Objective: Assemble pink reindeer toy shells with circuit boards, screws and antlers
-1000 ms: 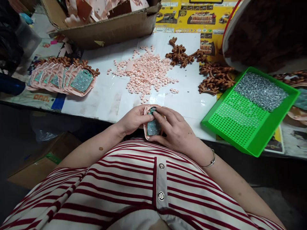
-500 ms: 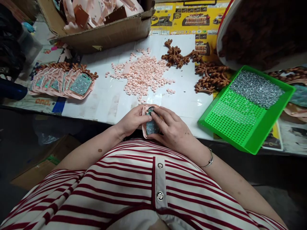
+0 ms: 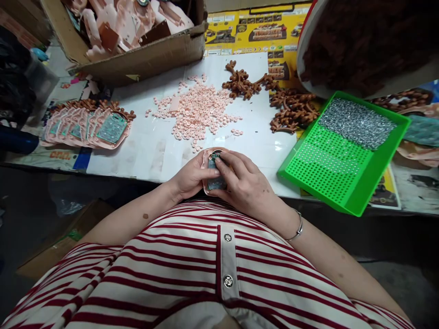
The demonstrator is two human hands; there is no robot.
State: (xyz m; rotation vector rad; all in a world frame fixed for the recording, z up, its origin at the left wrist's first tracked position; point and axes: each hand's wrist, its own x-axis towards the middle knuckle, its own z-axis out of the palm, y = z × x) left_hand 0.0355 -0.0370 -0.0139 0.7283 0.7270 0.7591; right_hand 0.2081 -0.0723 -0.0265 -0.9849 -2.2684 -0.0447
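Observation:
Close to my body, at the table's front edge, I hold a pink plastic housing (image 3: 206, 157) with a green circuit board (image 3: 215, 156) and a grey-blue panel inside. My left hand (image 3: 190, 177) grips its left side, the thumb lying over the panel. My right hand (image 3: 245, 180) wraps the right side, its fingertips pressed on the board near the top. Part of the housing is hidden under my fingers. Just beyond my hands lies a loose pile of small pink plastic rings (image 3: 197, 112).
A row of similar housings (image 3: 111, 128) with brown antler-like parts leans at left. Behind stands a cardboard box (image 3: 137, 68) of pink parts. Brown branched pieces (image 3: 295, 109) lie right of the rings. A green perforated tray (image 3: 329, 173) holds metal screws (image 3: 356, 121); a tub (image 3: 303, 50) leans above.
My view has shifted slightly, so the table things sit a little further left. Both hands keep their hold on the housing, with only small finger movement.

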